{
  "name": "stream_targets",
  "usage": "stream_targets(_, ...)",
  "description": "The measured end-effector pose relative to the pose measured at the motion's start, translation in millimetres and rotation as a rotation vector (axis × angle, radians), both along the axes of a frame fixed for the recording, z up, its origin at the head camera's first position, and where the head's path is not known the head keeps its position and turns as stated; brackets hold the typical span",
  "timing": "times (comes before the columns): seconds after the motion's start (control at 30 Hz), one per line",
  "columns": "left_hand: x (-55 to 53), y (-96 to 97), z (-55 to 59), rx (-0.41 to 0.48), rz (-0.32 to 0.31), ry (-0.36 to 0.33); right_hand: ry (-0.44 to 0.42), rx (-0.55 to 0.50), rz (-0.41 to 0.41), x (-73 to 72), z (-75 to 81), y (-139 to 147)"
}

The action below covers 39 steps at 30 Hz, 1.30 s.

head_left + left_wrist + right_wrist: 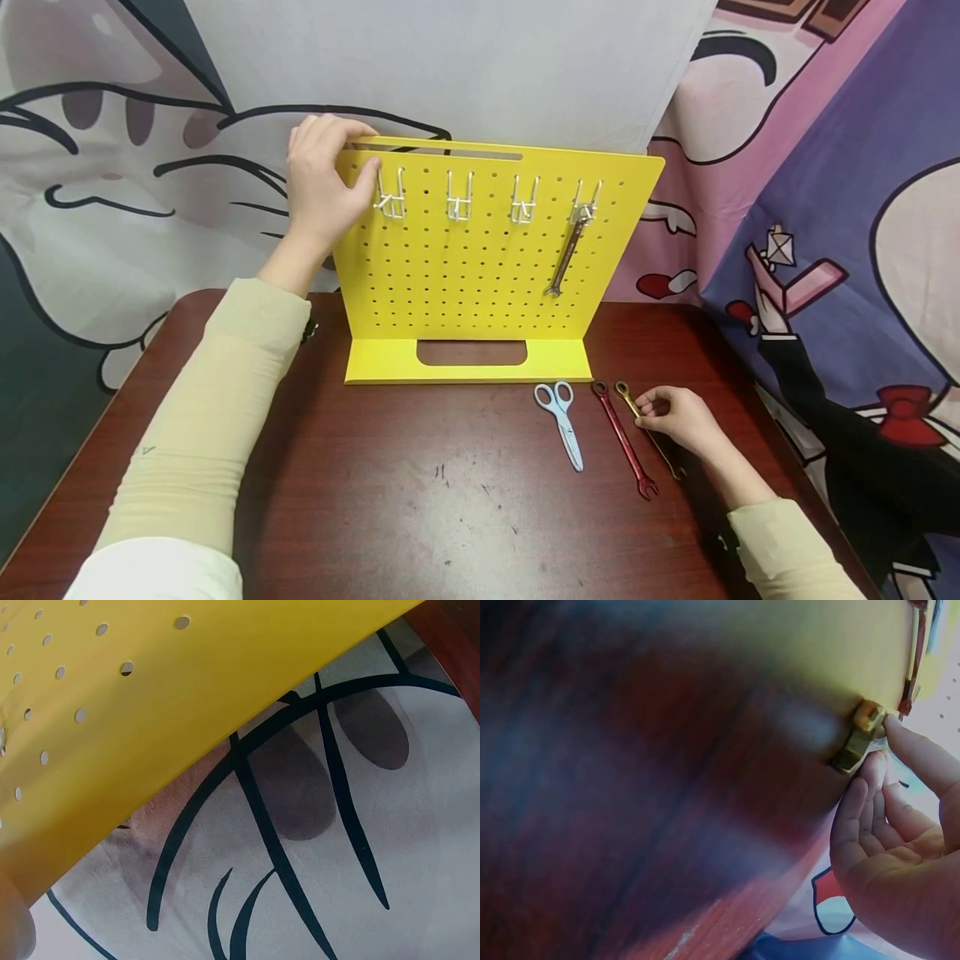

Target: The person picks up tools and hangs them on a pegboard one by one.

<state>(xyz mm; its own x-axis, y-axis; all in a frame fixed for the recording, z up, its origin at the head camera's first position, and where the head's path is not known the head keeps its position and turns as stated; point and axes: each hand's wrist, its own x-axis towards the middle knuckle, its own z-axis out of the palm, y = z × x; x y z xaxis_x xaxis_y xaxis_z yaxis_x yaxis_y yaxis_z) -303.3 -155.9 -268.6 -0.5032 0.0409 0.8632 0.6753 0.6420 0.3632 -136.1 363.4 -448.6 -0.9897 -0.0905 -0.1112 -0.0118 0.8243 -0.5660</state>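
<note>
A yellow pegboard (465, 275) stands upright on the table, its top left corner gripped by my left hand (326, 175), thumb in front and fingers over the top edge. At the table's right, my right hand (678, 417) pinches a gold wrench (660, 450) between thumb and fingers. The right wrist view shows the open end of the gold wrench (859, 736) close to the thumb tip. Just left of that hand lies a red wrench (622, 437), and further left, light blue scissors (562, 425). In the left wrist view, the pegboard (150, 697) fills the upper left.
Several white wire hooks (459, 200) line the upper part of the pegboard. From the rightmost one hangs a dark metal wrench (567, 254). The brown table (390, 500) has a cartoon-printed cloth (112, 167) behind it and another printed cloth (840, 192) along its right side.
</note>
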Motion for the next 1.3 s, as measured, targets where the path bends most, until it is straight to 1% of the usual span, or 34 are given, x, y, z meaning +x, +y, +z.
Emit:
stream_targets(0.1,-0.2,0.3,0.4,0.004,-0.001,-0.003,0.002,0.002,-0.005,0.2,1.4,-1.0)
stream_targets(0.37,1.7,-0.2,1.1,-0.019,-0.001,0.012,0.005,0.004,-0.025,0.5,1.9,-5.2)
stream_targets(0.57,1.6,1.0,0.5,-0.004,-0.002,-0.002,-0.012,0.010,-0.045,-2.1,1.5,-5.9)
stream_targets(0.8,2.0,-0.2,0.8,-0.021,-0.001,0.018,-0.020,0.031,-0.048,-2.0,1.8,-5.1)
stream_targets(1.0,3.4,0.2,1.2,-0.019,-0.004,0.019,-0.030,0.046,-0.059,-0.9,0.2,-4.5)
stream_targets(1.2,3.3,-0.2,0.9,-0.024,-0.003,0.021,-0.008,0.073,-0.068,0.3,1.4,-5.6)
stream_targets(1.3,3.6,-1.2,1.1,-0.023,-0.002,0.021,0.010,0.058,-0.070,-0.1,2.3,-6.4)
